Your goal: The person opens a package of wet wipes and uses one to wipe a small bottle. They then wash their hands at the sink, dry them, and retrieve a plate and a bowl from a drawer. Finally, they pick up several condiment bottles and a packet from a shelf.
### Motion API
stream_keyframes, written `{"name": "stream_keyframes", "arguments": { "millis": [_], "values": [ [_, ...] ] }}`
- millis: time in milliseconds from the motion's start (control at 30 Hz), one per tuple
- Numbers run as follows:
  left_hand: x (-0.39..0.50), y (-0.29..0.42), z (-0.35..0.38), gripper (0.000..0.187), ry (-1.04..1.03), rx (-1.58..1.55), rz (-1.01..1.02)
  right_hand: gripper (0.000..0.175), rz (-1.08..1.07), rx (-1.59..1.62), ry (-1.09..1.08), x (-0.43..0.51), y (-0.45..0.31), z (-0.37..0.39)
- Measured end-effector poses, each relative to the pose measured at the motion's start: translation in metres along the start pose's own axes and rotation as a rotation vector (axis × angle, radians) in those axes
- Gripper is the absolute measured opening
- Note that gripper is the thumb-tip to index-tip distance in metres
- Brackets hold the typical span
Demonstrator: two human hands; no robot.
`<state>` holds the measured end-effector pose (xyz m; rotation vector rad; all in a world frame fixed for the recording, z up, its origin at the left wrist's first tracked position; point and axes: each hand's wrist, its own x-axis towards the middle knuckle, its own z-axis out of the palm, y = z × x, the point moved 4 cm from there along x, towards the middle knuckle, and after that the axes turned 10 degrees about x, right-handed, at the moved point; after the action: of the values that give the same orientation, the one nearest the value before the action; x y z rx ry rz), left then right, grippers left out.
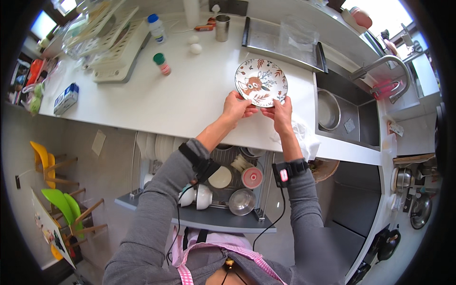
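A round white plate (261, 83) printed with a deer, leaves and sprigs is held up over the white countertop (192, 96). My left hand (237, 107) grips its lower left rim, thumb on the face and fingers beneath. At the lower right rim, my right hand (281, 111) holds it the same way. The plate's far side lies close to the front of a steel tray (263, 35) with black handles. White crumpled plastic (302, 137) lies on the counter beneath and beside my right wrist.
Below the counter a dish drawer (199, 217) stands pulled out, holding bowls and a red-lidded container (252, 177). At right is a sink (351, 107) with a steel basin (327, 108). Eggs (195, 48), a green-capped bottle (162, 65) and a steel cup (222, 28) stand farther back.
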<state>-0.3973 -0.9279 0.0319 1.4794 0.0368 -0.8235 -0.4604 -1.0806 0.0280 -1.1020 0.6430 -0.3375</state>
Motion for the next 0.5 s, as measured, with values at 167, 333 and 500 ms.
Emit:
{"name": "stream_keyframes", "arguments": {
  "millis": [167,333,500],
  "values": [
    [-0.114,-0.03,-0.034,0.019,-0.108,-0.121,-0.085,0.031,0.054,-0.085,-0.186,-0.094,-0.006,0.012],
    [-0.23,-0.1,-0.076,0.029,-0.222,-0.029,-0.354,0.037,0.239,-0.216,-0.356,-0.193,0.031,0.021],
    [-0.26,-0.165,-0.123,0.03,-0.169,-0.088,-0.561,0.046,0.491,-0.259,-0.297,-0.241,0.106,0.035]
  ]
}}
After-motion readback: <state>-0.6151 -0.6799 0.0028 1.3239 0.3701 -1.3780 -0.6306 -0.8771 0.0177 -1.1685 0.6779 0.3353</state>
